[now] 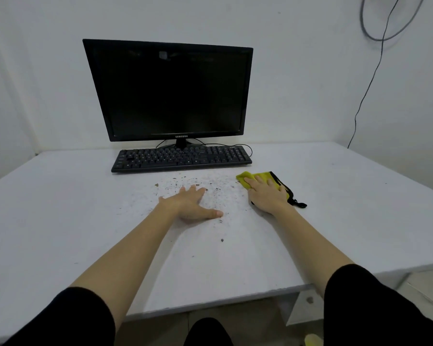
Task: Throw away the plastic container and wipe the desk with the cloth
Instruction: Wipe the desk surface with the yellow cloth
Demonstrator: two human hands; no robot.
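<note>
The yellow cloth with a black edge lies on the white worktop, just in front of the right end of the black keyboard. The right hand rests flat on top of it, palm down; its fingers are stretched out and pressing on the fabric, not curled round it. A black loop of the cloth's trim sticks out on the side away from the keyboard's middle.

The left hand lies flat on the bare worktop in front of the keyboard's centre, fingers released and spread, thumb pointing toward the right hand. The two hands are apart.

A scatter of dark crumbs covers the surface between the keyboard's front edge and the left hand, and reaches as far as the cloth. A few specks lie nearer the person.

Behind the keyboard stands a dark monitor. Right of the keyboard, well away, a black cable hangs down the wall.
</note>
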